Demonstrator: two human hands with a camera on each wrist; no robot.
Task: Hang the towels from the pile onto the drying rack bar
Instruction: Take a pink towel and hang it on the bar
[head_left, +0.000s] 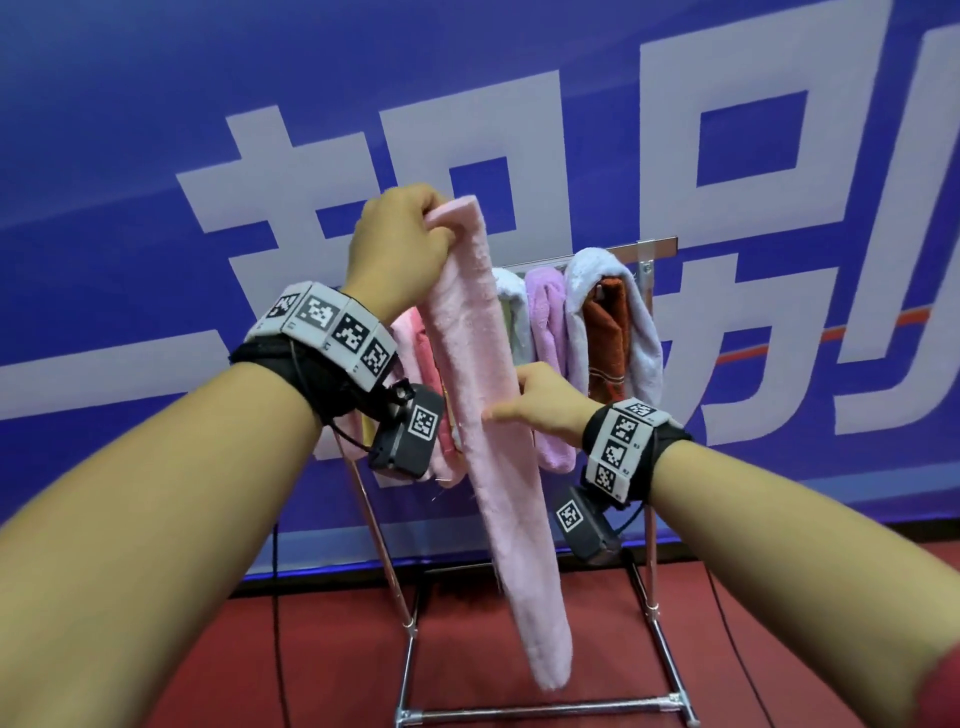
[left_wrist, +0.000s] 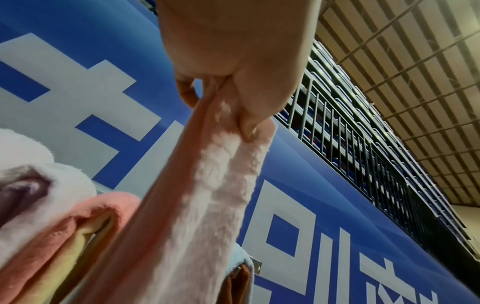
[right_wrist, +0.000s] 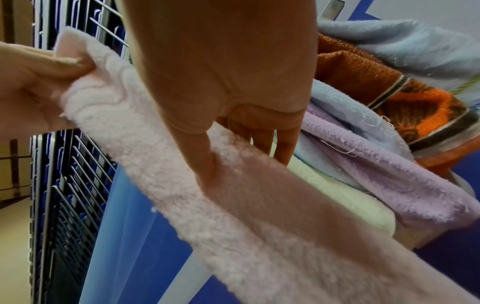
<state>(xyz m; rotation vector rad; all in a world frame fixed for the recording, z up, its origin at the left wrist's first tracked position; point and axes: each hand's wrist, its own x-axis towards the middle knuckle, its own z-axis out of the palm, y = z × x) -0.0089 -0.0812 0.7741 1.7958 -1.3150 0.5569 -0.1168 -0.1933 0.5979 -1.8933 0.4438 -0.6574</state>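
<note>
The left hand (head_left: 400, 234) pinches the top end of a pale pink towel (head_left: 483, 374), which hangs long and narrow in front of the drying rack (head_left: 647, 519). The right hand (head_left: 545, 402) holds its middle, thumb in front, fingers behind. On the rack bar (head_left: 655, 247) hang pink, white, lilac, rust-orange and light blue towels (head_left: 550, 332), bunched close together.

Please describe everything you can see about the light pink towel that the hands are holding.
The light pink towel looks soft and fleecy, folded into a long narrow strip. It hangs nearly upright, tilted, in front of the drying rack, not yet over its bar. The left hand pinches its top end; the right hand grips its middle. Its lower end hangs free.
</note>
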